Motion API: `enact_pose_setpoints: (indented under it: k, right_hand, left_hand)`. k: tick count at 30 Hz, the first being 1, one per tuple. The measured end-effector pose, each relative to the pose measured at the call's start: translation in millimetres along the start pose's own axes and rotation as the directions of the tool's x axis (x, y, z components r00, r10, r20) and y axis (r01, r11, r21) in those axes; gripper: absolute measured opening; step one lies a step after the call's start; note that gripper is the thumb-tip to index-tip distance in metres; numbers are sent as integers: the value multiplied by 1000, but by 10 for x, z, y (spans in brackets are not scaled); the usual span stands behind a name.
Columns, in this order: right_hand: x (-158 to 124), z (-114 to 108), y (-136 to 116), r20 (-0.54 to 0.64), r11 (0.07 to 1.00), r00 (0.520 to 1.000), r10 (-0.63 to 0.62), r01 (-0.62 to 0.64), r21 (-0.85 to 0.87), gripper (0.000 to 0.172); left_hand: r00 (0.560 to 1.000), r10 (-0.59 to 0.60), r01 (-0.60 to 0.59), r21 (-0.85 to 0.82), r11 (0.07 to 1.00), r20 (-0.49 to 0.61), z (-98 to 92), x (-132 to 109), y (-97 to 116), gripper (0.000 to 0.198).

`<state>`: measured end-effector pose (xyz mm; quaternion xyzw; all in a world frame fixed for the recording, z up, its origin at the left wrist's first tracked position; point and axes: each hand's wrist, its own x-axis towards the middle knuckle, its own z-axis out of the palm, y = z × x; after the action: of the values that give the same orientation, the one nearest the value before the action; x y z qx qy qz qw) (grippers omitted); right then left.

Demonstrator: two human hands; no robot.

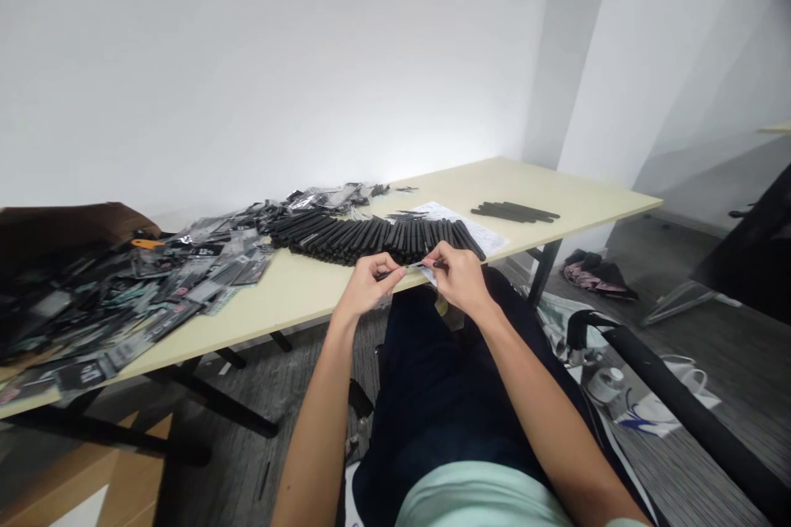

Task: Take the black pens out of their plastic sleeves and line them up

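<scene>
My left hand point(367, 286) and my right hand point(454, 277) are held together over the table's front edge. Between their fingertips they pinch a thin black pen-like stick point(401, 268), with a small clear plastic sleeve point(423, 265) on it. Just beyond my hands, a long fanned row of black pen-like sticks point(364, 239) lies on the pale wooden table point(297, 300). A printed white sheet point(466, 228) lies under the row's right end, close to my right hand.
A small group of black sticks point(516, 212) lies further right on the table. A large heap of black-and-silver packets point(142, 288) covers the table's left end, beside a brown carton point(62, 230). A black chair armrest point(680, 395) runs along my right, above a grey carpet.
</scene>
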<state>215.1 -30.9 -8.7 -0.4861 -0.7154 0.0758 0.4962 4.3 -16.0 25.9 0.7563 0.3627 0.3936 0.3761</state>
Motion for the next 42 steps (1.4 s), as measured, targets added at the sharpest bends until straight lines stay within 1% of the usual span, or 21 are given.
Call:
enact_pose_setpoints:
  k: [2,3,4,6,8,9,11,14,16,19,21,24,26,31,33,36,42]
  right_hand:
    - [-4,-17,-30,-2,998,1000,9,-9,59,6]
    - [-5,-34,-47,4,992,1000,12,-12,123,5]
    - [-5,-55,-63,10,980,1000,15,-16,197,7]
    - [1,-98,-86,2,944,1000,32,-30,330,18]
    - [16,-125,-90,-36,898,994,99,-74,434,32]
    - [28,-129,-84,-54,864,987,150,-104,493,38]
    - [55,-125,-63,-80,760,965,249,-143,634,45]
    - [87,-110,-35,-94,587,939,331,-127,799,50]
    - [96,-104,-35,-63,521,927,370,-151,840,57]
    - [92,-94,-63,-19,490,903,429,-214,845,65]
    - [87,-84,-87,-4,465,895,447,-229,855,66]
    - [76,-67,-109,69,401,899,433,-261,878,63]
    - [64,-57,-115,104,395,904,415,-282,875,59]
    - [30,-44,-122,162,478,925,343,-321,818,47]
    - [24,-47,-114,144,487,930,338,-304,818,46]
    - [24,-56,-85,104,477,923,371,-286,831,46]
    - [4,-77,-43,89,508,914,396,-299,807,45]
  left_hand:
    - [1000,-6,6,-24,1000,-2,-10,-4,-5,42]
    - [1000,-4,4,-35,999,-2,-15,-6,-12,42]
    - [1000,-1,1,-47,999,-1,-20,-8,-21,41]
    - [1000,8,-7,-75,997,6,-27,-9,-47,41]
    - [1000,12,-10,-98,995,17,-35,-5,-78,40]
    - [1000,12,-10,-105,994,25,-39,-3,-93,40]
    - [999,12,-7,-104,995,41,-47,0,-114,39]
    - [998,10,-4,-94,996,62,-58,-2,-119,39]
    - [997,11,-4,-94,996,72,-62,-9,-108,38]
    - [996,4,5,-96,995,88,-63,-18,-88,37]
    - [995,-3,13,-97,995,97,-61,-18,-80,37]
    - [994,-5,16,-94,995,113,-59,-11,-78,37]
    - [992,-8,18,-82,996,123,-57,-6,-75,37]
    - [992,-14,20,-53,998,125,-57,-1,-60,37]
    - [993,-17,24,-51,998,118,-58,-3,-55,36]
    - [993,-13,19,-51,999,118,-64,-5,-49,35]
    - [991,-7,12,-35,999,133,-77,-1,-42,35]
